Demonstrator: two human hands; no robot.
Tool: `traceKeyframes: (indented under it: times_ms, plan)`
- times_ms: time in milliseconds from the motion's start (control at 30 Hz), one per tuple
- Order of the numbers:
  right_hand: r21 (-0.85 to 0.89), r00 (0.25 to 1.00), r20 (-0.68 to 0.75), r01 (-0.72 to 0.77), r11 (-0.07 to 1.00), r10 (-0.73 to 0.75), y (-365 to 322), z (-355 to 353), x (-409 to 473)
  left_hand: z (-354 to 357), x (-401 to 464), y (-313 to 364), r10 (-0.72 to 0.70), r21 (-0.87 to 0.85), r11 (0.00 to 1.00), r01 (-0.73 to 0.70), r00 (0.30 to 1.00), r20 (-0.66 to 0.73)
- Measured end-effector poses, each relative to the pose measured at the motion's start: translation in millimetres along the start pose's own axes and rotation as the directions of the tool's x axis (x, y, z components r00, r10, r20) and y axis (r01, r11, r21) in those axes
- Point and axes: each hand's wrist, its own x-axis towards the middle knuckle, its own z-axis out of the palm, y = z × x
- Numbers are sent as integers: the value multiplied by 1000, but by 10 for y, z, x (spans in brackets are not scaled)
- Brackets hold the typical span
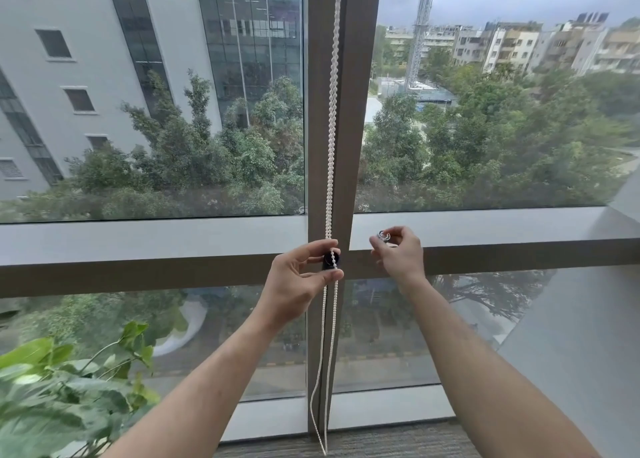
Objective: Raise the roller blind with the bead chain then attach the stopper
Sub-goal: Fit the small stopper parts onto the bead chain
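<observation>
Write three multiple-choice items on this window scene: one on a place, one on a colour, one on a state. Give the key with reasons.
1. Where is the potted plant?
A. lower left
B. upper right
C. behind the right hand

2. What colour is the bead chain?
A. red
B. white
C. black

3. What is the right hand doing?
A. resting flat on the glass
B. pulling the chain
C. pinching a small clear piece

Key: 1 A, its leaves fill the lower left corner. 2 B, the beads show white against the brown mullion. 3 C, the fingertips hold the piece away from the chain, while the left hand holds a dark part at the chain.
</observation>
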Motion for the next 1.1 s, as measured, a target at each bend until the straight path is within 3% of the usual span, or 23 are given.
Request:
traceKeyframes:
  times_ms: [300,733,1100]
  plan:
    - [186,904,355,183,965,-240,-509,-45,-613,14,27,28,19,34,999,-18,1000,-14]
    - [196,872,358,281,940,-335,-687,-243,-907,27,-4,66,21,88,996,-20,1000,-10]
    - [-28,794,331,548,836,-509,-788,-283,-996,18,-25,66,17,108,994,-17,1000,6]
